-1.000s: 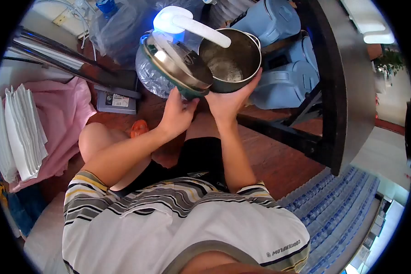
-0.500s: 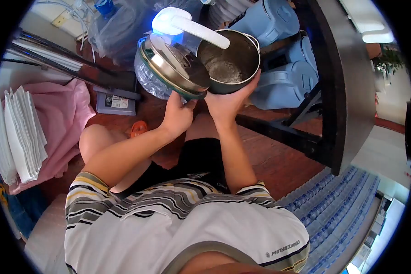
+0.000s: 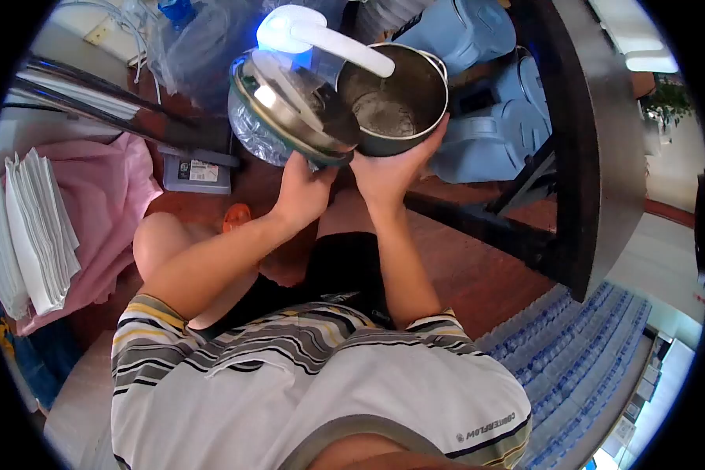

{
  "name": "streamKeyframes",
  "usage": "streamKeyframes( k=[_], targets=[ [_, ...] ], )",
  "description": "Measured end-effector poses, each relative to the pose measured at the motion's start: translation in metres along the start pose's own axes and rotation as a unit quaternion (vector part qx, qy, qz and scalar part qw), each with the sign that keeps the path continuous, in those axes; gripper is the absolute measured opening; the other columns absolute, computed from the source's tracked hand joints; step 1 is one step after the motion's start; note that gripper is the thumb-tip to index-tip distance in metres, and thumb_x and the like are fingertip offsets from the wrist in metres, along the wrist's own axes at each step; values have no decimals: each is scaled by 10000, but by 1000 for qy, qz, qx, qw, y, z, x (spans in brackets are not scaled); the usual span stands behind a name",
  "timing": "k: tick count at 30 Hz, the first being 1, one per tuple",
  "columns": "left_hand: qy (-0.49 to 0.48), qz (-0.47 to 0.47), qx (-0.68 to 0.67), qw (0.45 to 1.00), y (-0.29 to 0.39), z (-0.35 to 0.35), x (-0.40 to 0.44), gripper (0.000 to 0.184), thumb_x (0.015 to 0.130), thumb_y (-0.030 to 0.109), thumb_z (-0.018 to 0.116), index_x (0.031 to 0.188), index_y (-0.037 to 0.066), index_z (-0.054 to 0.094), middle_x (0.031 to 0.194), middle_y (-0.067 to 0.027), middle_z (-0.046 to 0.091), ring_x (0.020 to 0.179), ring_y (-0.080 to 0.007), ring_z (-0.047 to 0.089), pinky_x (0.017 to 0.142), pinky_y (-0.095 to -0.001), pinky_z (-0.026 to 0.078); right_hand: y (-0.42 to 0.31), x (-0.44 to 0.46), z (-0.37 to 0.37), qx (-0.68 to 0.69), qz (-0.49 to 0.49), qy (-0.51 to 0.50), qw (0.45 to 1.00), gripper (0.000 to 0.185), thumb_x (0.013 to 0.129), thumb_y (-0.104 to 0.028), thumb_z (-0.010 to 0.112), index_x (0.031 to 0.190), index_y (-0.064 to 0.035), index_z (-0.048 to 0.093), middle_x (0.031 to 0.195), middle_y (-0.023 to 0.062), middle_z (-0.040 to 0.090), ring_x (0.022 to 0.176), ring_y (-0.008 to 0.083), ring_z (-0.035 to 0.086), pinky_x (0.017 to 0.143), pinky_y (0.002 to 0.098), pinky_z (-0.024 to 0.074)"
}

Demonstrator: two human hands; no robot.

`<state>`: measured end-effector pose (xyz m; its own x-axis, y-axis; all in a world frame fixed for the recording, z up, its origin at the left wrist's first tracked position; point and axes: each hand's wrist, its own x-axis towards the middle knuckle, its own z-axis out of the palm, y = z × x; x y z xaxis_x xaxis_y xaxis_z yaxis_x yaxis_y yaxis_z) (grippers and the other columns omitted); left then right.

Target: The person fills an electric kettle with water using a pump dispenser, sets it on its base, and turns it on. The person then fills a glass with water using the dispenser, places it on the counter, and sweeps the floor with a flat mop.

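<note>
From my end, the surroundings are crowded. Blue jugs [image 3: 486, 145] stand just right of the pot [image 3: 399, 146], and beyond them a black frame [image 3: 580, 141] closes off the right side. On the left I have a clear plastic bag [image 3: 200, 63], a gray box [image 3: 196, 174] with a label, a pink cloth [image 3: 117, 184] and a white folded stack [image 3: 43, 235]. An orange shoe [image 3: 236, 215] rests on the red floor [image 3: 478, 278], and wrapped bottle packs [image 3: 576, 352] lie at lower right.

The pot is up front, above my lap, its mouth turned up toward my view; I can't judge its exact tilt. A white spout [image 3: 352, 55] slants down from the upper left, its tip over the mouth. The metal lid [image 3: 282, 102] is off the pot and tipped, its long axis running from upper left to lower right.

Inside the pot the walls are dark and the bottom shines, seemingly under shallow clear liquid; the depth I can't tell.

My left hand [image 3: 303, 192] pinches the lid's lower edge. My right hand [image 3: 390, 176] is spread under the pot's outer wall, cupping it.
</note>
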<state>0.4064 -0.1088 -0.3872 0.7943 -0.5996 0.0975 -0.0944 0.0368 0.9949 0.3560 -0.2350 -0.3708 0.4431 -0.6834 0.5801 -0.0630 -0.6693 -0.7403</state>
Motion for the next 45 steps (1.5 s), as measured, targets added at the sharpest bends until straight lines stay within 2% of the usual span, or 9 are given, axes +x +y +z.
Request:
streamKeyframes(
  k=[2,6,9,11,15,20,27,32,45],
  targets=[
    [6,-113,-54,992,-3,0,-3,170,861,-48,611,1000,24,544,941,-31,559,893,-143,514,812,-292,436,2,-1,1,1,-5,0,1000,1321,507,-295,952,1484,33,124,1435,277,269,1330,433,301,1111,523,248],
    [15,-44,-5,999,-2,0,-1,180,858,-44,615,1012,20,546,958,-30,566,907,-149,517,826,-299,436,3,-2,2,15,-17,7,1000,1312,508,-292,953,1479,33,132,1423,274,280,1316,434,314,1100,525,258],
    [23,-25,-20,999,-7,1,-1,174,866,-33,617,1015,30,554,946,-22,574,856,-129,519,757,-282,441,4,-1,2,9,-12,1,1000,1317,504,-291,956,1478,34,132,1420,275,281,1312,436,318,1097,527,262],
    [17,-101,-40,994,-14,0,-3,158,872,-21,620,1002,42,556,924,-12,577,825,-113,521,713,-272,437,2,-1,2,8,-8,-6,1000,1321,500,-289,957,1478,35,129,1420,276,279,1311,437,319,1097,528,263],
    [31,-95,-59,993,-5,1,-1,148,873,-19,623,983,51,552,902,-9,573,825,-109,524,706,-274,436,1,-1,4,-14,-22,5,1000,1332,497,-290,960,1477,37,120,1416,283,279,1303,446,326,1096,533,265],
    [33,-148,-77,985,-2,2,0,156,870,-37,620,968,63,551,913,0,572,824,-108,530,707,-273,435,0,0,3,20,3,5,1000,1327,501,-296,960,1475,35,122,1413,285,281,1302,452,325,1095,535,269],
    [40,-97,-64,992,-10,1,0,168,852,-50,632,934,76,558,900,5,565,806,-106,528,689,-265,426,0,-1,3,25,11,-1,1000,1321,509,-307,957,1478,24,123,1424,269,265,1323,434,297,1100,529,258],
    [-7,-217,-72,974,8,-4,4,164,851,-35,639,943,79,565,885,1,569,807,-114,529,684,-287,436,3,-2,1,29,12,0,1000,1322,515,-318,956,1478,29,119,1429,269,251,1324,437,286,1102,529,251],
    [-5,-146,-82,986,22,-2,5,160,838,-42,649,919,66,561,880,-3,567,791,-117,512,691,-283,435,4,-4,1,12,7,0,1000,1351,503,-330,960,1486,38,108,1429,283,252,1321,446,296,1096,544,255]
  ],
)
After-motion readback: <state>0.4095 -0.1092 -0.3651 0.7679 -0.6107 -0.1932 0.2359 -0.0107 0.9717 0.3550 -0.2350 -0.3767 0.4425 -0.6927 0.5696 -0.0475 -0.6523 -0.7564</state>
